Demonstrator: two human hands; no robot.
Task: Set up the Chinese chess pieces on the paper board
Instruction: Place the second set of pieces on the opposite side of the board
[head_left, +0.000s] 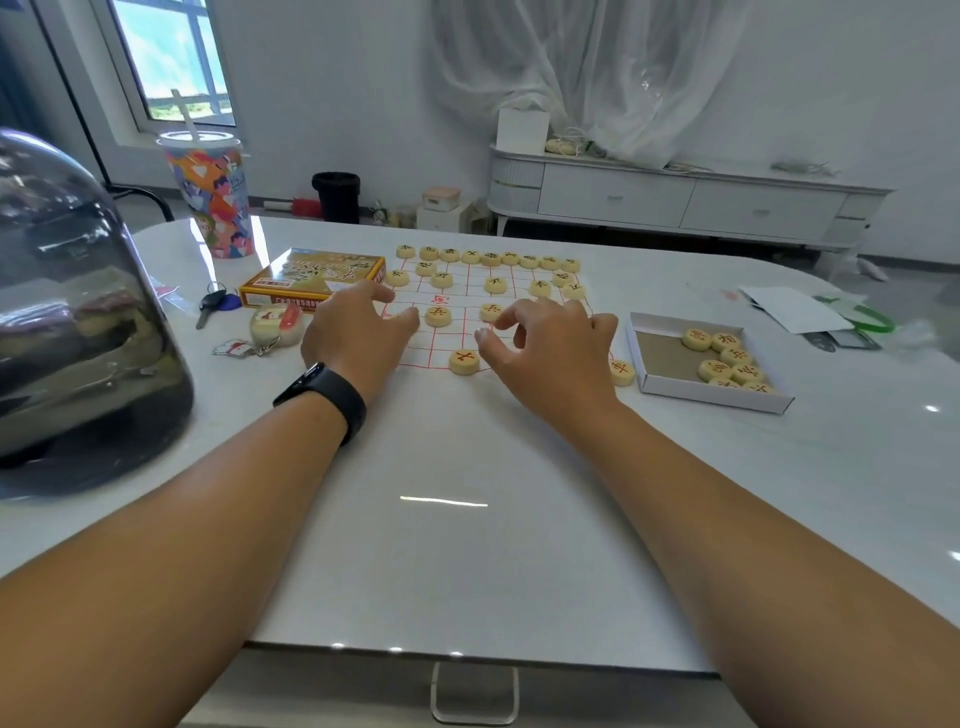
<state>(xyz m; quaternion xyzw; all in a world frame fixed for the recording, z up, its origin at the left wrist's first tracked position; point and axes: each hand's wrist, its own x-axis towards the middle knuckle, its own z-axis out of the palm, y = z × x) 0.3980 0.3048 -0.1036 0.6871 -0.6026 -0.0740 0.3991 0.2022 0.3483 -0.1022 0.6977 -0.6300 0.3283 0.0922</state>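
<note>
While your right hand (553, 345) hovers over the paper board (470, 291), fingers loosely curled and holding nothing, the red pieces (730, 364) left in the white tray (662, 387) lie just to its right, far from your empty left hand (358, 332).

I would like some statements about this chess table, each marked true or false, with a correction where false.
1. A black watch is on the left wrist. True.
2. The open white box right of the paper board is empty. False: several chess pieces lie in it.
3. The far row of the board is filled with pieces. True.
4. The patterned cup lies on its side. False: it stands upright.
5. The keys lie right of the board. False: they lie left of it.
</note>
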